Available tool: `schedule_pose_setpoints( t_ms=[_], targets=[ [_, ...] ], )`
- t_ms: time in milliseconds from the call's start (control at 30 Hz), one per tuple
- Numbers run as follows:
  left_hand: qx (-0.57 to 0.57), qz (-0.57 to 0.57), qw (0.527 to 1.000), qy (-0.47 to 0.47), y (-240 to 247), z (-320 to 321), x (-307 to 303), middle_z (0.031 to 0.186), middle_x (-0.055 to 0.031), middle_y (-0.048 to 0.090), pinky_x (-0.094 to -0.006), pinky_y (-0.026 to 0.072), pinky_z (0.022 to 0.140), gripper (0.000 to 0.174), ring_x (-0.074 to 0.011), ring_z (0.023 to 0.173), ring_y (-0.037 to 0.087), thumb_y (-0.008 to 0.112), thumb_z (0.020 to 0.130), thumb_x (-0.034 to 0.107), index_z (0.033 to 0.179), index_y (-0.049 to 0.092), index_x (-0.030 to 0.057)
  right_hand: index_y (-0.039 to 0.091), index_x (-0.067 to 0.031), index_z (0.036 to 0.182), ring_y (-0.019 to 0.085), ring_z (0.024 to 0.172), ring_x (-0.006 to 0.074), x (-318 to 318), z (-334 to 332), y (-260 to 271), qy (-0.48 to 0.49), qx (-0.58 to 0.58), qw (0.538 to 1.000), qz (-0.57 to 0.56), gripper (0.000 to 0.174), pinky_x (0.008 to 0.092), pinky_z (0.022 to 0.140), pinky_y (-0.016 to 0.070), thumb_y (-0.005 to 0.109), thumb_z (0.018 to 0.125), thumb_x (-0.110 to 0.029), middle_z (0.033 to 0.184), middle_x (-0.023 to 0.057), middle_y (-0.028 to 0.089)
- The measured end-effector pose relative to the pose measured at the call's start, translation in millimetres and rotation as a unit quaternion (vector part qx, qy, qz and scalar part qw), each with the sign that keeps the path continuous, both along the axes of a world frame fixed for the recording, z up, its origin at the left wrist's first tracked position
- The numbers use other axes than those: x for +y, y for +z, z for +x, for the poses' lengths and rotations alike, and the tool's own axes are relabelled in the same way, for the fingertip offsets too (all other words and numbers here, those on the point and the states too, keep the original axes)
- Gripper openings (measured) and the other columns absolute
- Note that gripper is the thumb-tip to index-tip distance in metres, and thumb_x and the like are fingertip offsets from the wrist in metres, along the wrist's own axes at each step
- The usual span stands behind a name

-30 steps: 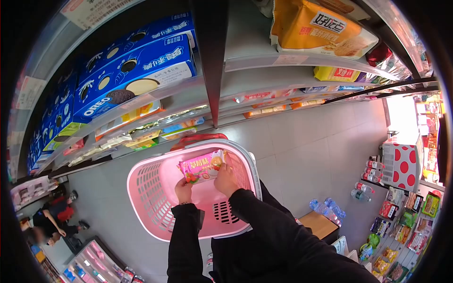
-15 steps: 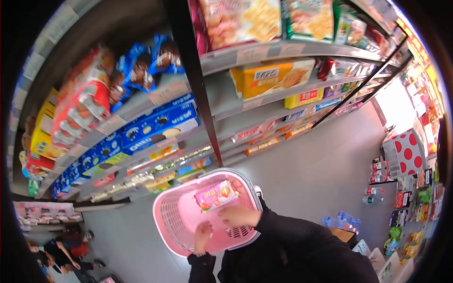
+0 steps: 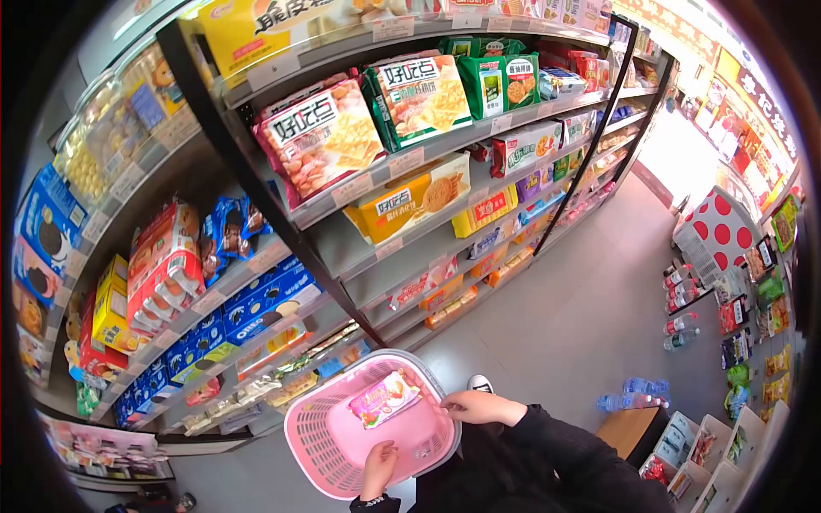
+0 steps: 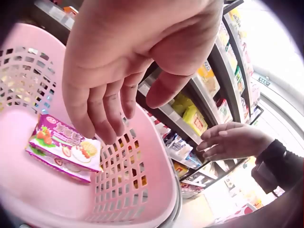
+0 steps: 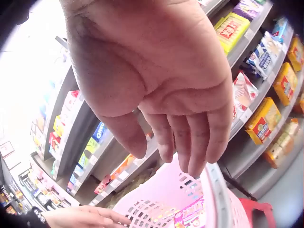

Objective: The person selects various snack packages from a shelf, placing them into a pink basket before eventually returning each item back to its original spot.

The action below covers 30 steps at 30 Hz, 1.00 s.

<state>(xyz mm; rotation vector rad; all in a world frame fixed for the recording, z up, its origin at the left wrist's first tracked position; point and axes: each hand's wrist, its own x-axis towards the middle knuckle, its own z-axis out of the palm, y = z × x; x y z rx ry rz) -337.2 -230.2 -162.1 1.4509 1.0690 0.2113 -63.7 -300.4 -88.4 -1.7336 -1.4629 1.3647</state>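
Observation:
A pink plastic basket [image 3: 321, 445] with slotted sides stands in front of me. Inside lies a pink-and-purple strawberry biscuit packet [image 3: 383, 399], its strawberry pictures facing up in the left wrist view. Over the near side of the basket hovers my left hand [image 3: 380, 468], fingers loosely bent and holding nothing. My right hand [image 3: 481, 407] is at the basket's right rim in the head view, fingers relaxed. Its palm [image 5: 156, 61] fills the top of the right wrist view, with nothing in it and the fingertips close above the rim.
Shelves ahead carry biscuit packs [image 3: 325, 137], a yellow-orange biscuit pack [image 3: 415, 201] and blue Oreo boxes [image 3: 269, 303]. Part of a red stand [image 5: 259, 209] shows beside the basket. To the right are water bottles [image 3: 633, 400], a wooden-topped box [image 3: 629, 432] and white bins [image 3: 710, 445].
Both hands have let go of the biscuit packet, which stays in the basket. My right hand has moved out to the rim, the left toward me. The head view has tilted up toward the shelves.

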Motion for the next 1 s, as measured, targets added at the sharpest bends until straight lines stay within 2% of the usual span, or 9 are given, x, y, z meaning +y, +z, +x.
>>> schedule_pose_setpoints(
  t_ms=[233,300,467,633,700,800,833,900,1000],
  targets=[
    [-0.046,-0.033,0.998,-0.013,44,104,27,0.092,-0.0117,0.057,-0.0267,0.0454,0.074,0.027,-0.0173,0.081,0.057,0.047,0.081,0.006,0.106,0.047,-0.0051,0.052,-0.0013,0.101,0.056,0.087,0.0267,14,93,4,-0.054,0.015,0.998,0.019,0.03,0.0335,0.076,0.0435,0.051,0.078,-0.019,0.093,0.0154,0.058],
    [-0.109,-0.057,0.992,0.001,48,148,38,0.092,-0.0105,0.058,-0.0226,0.0435,0.073,0.027,-0.014,0.086,0.055,0.051,0.08,0.006,0.105,0.048,-0.0038,0.051,-0.0017,0.105,0.057,0.084,0.0212,21,137,-13,-0.108,-0.012,0.993,0.053,0.031,0.031,0.074,0.0449,0.051,0.078,-0.017,0.093,0.013,0.059],
    [-0.072,0.002,0.995,-0.067,56,260,79,0.093,-0.0095,0.058,-0.0227,0.0434,0.073,0.026,-0.0131,0.085,0.056,0.048,0.081,0.007,0.105,0.048,-0.0026,0.052,-0.0005,0.103,0.055,0.073,0.0139,57,261,-11,-0.301,-0.017,0.948,0.104,0.03,0.0264,0.066,0.045,0.052,0.075,-0.01,0.08,0.0095,0.059],
    [-0.064,0.158,0.984,-0.041,32,364,123,0.097,-0.0098,0.057,-0.0248,0.0435,0.075,0.031,-0.0154,0.087,0.055,0.049,0.079,0.006,0.109,0.046,-0.001,0.046,0.0028,0.106,0.055,0.088,0.0219,97,358,-32,-0.431,0.064,0.889,0.14,0.036,0.0297,0.076,0.0436,0.052,0.071,-0.004,0.095,0.0168,0.056],
    [-0.11,0.087,0.989,0.049,37,404,136,0.106,-0.0085,0.053,-0.0258,0.0366,0.088,0.034,-0.0152,0.101,0.049,0.05,0.079,0.003,0.112,0.044,-0.0013,0.04,0.0039,0.111,0.051,0.095,0.0284,110,380,-24,-0.445,-0.101,0.868,0.198,0.044,0.0323,0.082,0.0409,0.05,0.069,-0.002,0.101,0.0205,0.052],
    [-0.254,0.008,0.951,0.174,34,450,156,0.109,-0.0072,0.051,-0.0263,0.032,0.092,0.033,-0.0141,0.104,0.046,0.05,0.079,0.002,0.111,0.045,-0.0005,0.039,0.0032,0.11,0.052,0.089,0.0246,131,410,-45,-0.424,-0.185,0.826,0.322,0.044,0.03,0.078,0.0407,0.054,0.069,-0.005,0.091,0.0144,0.053],
    [-0.248,0.008,0.953,0.176,34,459,160,0.109,-0.0072,0.051,-0.0263,0.032,0.092,0.033,-0.0141,0.104,0.046,0.05,0.079,0.002,0.111,0.045,-0.0005,0.039,0.0032,0.11,0.052,0.089,0.0246,134,413,-40,-0.425,-0.18,0.828,0.318,0.044,0.03,0.078,0.0407,0.054,0.069,-0.005,0.091,0.0144,0.053],
    [-0.224,-0.042,0.955,0.192,34,472,167,0.109,-0.005,0.05,-0.0259,0.0301,0.092,0.032,-0.0127,0.103,0.045,0.052,0.078,0.001,0.11,0.047,0.0007,0.039,0.0061,0.11,0.045,0.102,0.0374,137,418,-30,-0.416,-0.07,0.873,0.244,0.046,0.0356,0.086,0.037,0.049,0.065,0.0,0.103,0.0244,0.048],
    [-0.213,-0.063,0.955,0.195,33,483,169,0.107,-0.0034,0.051,-0.0247,0.0324,0.089,0.029,-0.0118,0.1,0.045,0.052,0.077,0.0,0.106,0.049,0.0025,0.041,0.006,0.106,0.044,0.102,0.0367,140,426,-31,-0.414,-0.07,0.883,0.21,0.042,0.0361,0.086,0.037,0.049,0.065,0.0,0.104,0.024,0.048]
  ],
)
